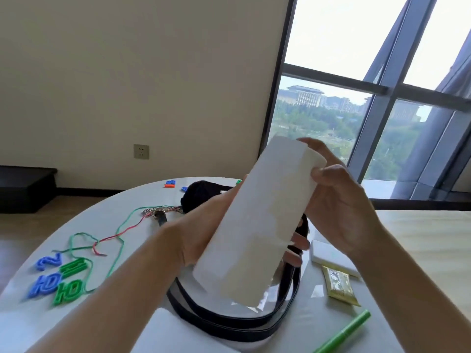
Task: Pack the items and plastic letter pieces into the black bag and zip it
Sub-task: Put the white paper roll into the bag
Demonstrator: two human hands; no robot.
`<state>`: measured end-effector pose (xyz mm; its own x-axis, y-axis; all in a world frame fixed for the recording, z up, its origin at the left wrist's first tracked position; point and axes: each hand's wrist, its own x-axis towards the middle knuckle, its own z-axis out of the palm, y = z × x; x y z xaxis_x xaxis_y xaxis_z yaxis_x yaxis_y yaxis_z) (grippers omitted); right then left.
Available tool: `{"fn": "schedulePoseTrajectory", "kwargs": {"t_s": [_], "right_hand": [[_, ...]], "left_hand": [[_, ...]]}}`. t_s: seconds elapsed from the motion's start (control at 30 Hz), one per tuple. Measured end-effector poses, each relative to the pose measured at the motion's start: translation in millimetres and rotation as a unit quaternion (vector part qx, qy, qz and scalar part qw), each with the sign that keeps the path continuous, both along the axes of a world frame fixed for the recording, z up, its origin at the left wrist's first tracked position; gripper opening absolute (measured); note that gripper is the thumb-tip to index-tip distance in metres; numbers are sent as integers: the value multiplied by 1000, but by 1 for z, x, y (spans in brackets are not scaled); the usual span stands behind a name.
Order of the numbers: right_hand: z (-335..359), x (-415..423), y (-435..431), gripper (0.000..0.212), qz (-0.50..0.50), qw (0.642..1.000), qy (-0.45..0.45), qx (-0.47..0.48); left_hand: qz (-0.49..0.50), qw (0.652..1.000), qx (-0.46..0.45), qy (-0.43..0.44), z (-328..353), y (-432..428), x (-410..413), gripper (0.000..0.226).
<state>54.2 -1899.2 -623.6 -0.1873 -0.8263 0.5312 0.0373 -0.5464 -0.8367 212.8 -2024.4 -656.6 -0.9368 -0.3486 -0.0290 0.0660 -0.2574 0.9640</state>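
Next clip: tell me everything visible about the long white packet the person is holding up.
The long white packet is a flat, narrow rectangle, matt like paper, with glossy clear film showing at its lower end. It is held up tilted, upper end towards the window, lower end nearer the camera. The left hand grips it from behind, fingertips wrapping its right edge; the right hand pinches its upper right edge. It hovers over the black bag's strap.

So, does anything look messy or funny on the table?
The green string and red string sprawl loose and cross each other on the left side of the table, like a tangle. Nothing looks spilled or broken.
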Motion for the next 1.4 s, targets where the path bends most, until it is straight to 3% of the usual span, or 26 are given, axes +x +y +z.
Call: {"fn": "schedulePoseTrajectory", "kwargs": {"t_s": [0.03,0.23,0.37,0.43,0.53,0.7,0.83,1.03,1.2,1.4], "right_hand": [[-4,-1,-1,43,-4,1000,-1,4],[-10,-7,-1,44,-93,993,-40,67],[-14,-11,3,27,-213,969,-29,124],[-13,-10,4,29,-232,961,-46,143],[-13,-2,4,36,-190,970,-53,142],[-18,7,-1,50,-159,970,5,184],[-25,10,-6,26,-183,957,28,224],[-28,6,-7,35,-102,973,-9,205],[-31,5,-8,5,-101,973,22,207],[-32,8,-10,19,-123,979,-19,164]], "left_hand": [[-21,999,48,-3,-7,-7,-6,52],[-150,984,94,17,-17,1,-8,82],[-78,989,113,48,-14,-6,-15,83],[-19,992,108,55,-13,-11,-19,77],[39,994,87,55,-11,-13,-21,69],[51,995,61,57,-14,-9,-22,61],[48,996,41,60,-16,-5,-22,57],[52,996,36,59,-17,-6,-23,54],[48,997,31,51,-16,-6,-24,49],[50,997,20,61,-17,-4,-22,43]]}}
